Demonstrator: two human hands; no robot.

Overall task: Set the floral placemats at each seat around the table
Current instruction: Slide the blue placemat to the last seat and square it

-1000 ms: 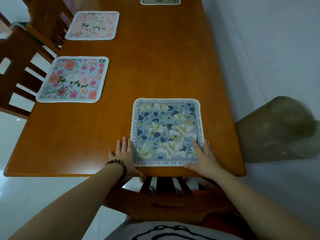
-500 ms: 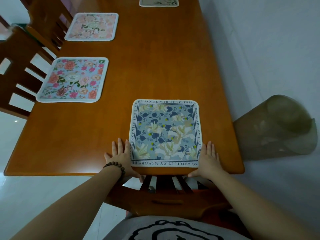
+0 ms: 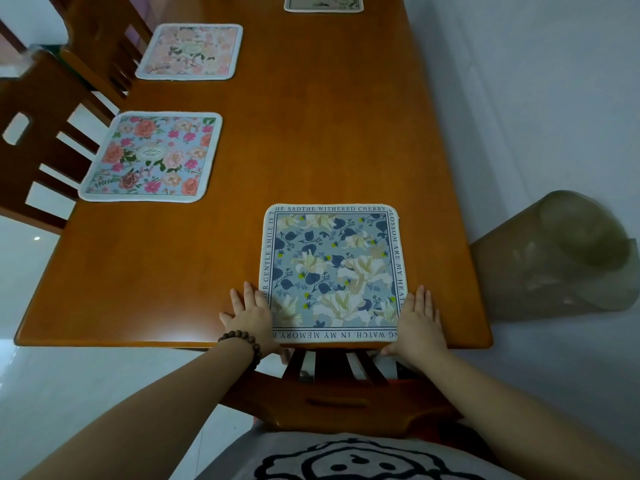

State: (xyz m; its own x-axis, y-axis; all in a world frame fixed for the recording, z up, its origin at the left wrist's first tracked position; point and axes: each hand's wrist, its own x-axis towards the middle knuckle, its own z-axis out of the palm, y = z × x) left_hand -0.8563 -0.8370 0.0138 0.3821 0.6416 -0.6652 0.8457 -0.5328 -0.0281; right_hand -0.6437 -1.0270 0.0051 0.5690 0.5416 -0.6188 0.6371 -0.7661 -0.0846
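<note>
A long wooden table (image 3: 311,133) fills most of the view, its right side against a pale wall (image 3: 536,98). Wooden chairs stand round it: two at the left (image 3: 41,157), one at the near end (image 3: 332,393) under the person's arms. A murky translucent bin (image 3: 554,258) sits low at the right, beside the table.

Four mats lie flat on the table. The blue mat (image 3: 332,271) — navy leaves, cream flowers, a lettered border — lies at the near end, its near edge along the table edge. A pink mat (image 3: 152,157) and a pale mat (image 3: 190,51) lie along the left side before the chairs; a far mat (image 3: 323,3) is cut off at the top.

The left hand (image 3: 251,315), a bead bracelet (image 3: 242,342) on its wrist, lies flat with fingers straight against the blue mat's left edge. The right hand (image 3: 419,322) lies likewise flat at its right edge.
</note>
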